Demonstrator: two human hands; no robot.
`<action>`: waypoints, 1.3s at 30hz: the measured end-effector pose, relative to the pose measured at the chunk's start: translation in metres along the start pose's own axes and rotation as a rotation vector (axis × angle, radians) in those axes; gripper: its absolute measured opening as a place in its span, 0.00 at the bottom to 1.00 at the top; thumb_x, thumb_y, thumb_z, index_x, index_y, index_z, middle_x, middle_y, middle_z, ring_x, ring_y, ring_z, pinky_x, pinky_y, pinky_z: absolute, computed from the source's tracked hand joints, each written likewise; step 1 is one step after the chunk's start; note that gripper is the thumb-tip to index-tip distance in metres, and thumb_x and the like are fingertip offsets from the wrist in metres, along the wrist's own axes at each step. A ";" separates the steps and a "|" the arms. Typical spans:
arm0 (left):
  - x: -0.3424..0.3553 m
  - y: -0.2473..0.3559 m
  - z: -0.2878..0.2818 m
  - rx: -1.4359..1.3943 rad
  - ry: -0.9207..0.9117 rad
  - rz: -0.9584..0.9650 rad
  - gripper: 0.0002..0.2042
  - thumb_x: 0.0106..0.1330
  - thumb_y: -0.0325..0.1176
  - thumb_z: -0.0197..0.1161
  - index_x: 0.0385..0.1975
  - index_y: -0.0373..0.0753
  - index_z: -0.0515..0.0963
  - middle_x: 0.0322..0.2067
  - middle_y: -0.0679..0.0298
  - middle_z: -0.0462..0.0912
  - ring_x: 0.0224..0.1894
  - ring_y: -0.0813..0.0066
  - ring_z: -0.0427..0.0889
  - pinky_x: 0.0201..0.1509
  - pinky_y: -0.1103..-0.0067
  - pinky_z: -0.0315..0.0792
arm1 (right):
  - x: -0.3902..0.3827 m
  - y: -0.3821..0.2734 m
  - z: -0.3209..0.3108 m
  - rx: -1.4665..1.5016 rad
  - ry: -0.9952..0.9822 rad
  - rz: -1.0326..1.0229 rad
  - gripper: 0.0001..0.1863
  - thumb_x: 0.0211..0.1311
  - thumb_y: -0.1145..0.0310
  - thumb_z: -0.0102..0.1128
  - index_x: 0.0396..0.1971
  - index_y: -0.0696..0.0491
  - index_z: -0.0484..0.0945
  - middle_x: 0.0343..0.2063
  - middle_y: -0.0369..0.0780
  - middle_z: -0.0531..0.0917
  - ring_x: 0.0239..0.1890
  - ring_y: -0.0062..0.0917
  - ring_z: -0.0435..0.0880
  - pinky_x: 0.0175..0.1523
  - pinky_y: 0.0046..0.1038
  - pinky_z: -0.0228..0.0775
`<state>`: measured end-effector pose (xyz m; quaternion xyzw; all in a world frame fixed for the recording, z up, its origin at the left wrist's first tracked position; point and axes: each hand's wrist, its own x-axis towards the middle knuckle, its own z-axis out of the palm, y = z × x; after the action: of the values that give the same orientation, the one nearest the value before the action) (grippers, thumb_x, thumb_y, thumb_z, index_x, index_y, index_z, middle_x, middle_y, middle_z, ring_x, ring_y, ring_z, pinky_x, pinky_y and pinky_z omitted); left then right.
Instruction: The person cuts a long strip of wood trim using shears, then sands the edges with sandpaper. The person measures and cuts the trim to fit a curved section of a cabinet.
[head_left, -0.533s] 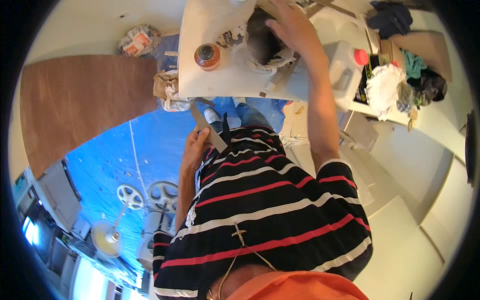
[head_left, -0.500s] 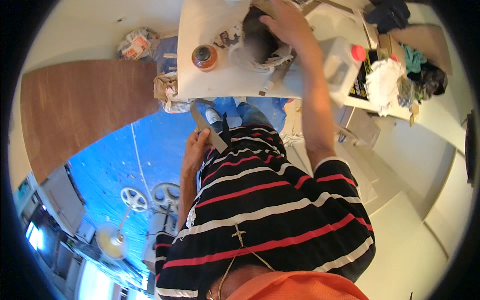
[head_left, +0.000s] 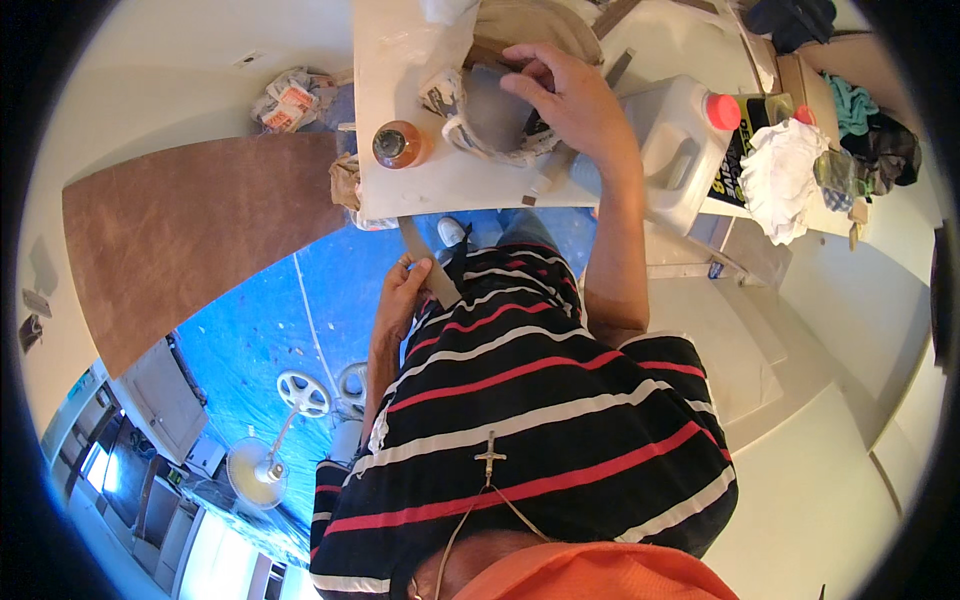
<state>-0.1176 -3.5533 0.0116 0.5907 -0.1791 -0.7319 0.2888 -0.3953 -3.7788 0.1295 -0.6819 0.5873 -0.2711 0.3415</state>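
My left hand (head_left: 402, 288) is closed on a flat grey-tan strip (head_left: 436, 277), pinched between thumb and fingers in front of my striped shirt. The strip's far end passes up toward the table edge. Over the table, my right hand (head_left: 565, 95) hovers at a tub (head_left: 497, 115) with a ragged, white-crusted rim and a grey inside. Its fingers are bent but apart from the thumb, and I see nothing held in them. Behind the tub lies a tan round piece (head_left: 545, 28), partly covered by that hand. An amber jar (head_left: 398, 145) stands left of the tub.
Right of my right forearm stands a translucent jug (head_left: 665, 140) with a red cap. A crumpled white cloth (head_left: 785, 175) and a cardboard box lie beyond it. A brown panel (head_left: 200, 225) is at the left, above blue floor sheeting (head_left: 255, 330). A fan (head_left: 258, 472) stands low left.
My right hand has come back from the table's far side to the tub, its fingers now bent. The tub's inside looks grey instead of dark. My left hand still holds the strip.
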 end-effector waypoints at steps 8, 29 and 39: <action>-0.005 -0.003 -0.017 -0.003 0.120 0.167 0.20 0.71 0.41 0.59 0.59 0.41 0.72 0.34 0.65 0.81 0.32 0.81 0.78 0.35 0.82 0.72 | 0.052 0.037 0.029 -0.305 0.172 -0.107 0.19 0.63 0.68 0.58 0.55 0.51 0.76 0.43 0.47 0.84 0.47 0.38 0.84 0.53 0.35 0.74; -0.014 0.039 -0.074 0.478 0.075 0.935 0.07 0.64 0.30 0.66 0.35 0.33 0.79 0.30 0.66 0.76 0.33 0.78 0.72 0.40 0.81 0.68 | 0.110 0.091 0.013 -0.883 -0.638 0.060 0.35 0.49 0.57 0.75 0.57 0.53 0.73 0.48 0.42 0.83 0.48 0.33 0.81 0.53 0.32 0.72; -0.032 0.090 -0.049 0.187 0.008 1.081 0.06 0.68 0.30 0.63 0.34 0.34 0.79 0.29 0.71 0.75 0.33 0.84 0.70 0.38 0.84 0.66 | 0.060 0.067 -0.011 -0.027 -0.393 0.535 0.31 0.57 0.52 0.72 0.60 0.38 0.72 0.48 0.33 0.79 0.31 0.22 0.83 0.33 0.25 0.82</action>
<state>-0.0466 -3.5985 0.0788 0.4404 -0.5204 -0.4580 0.5705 -0.4355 -3.8446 0.0822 -0.5471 0.6721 -0.0274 0.4982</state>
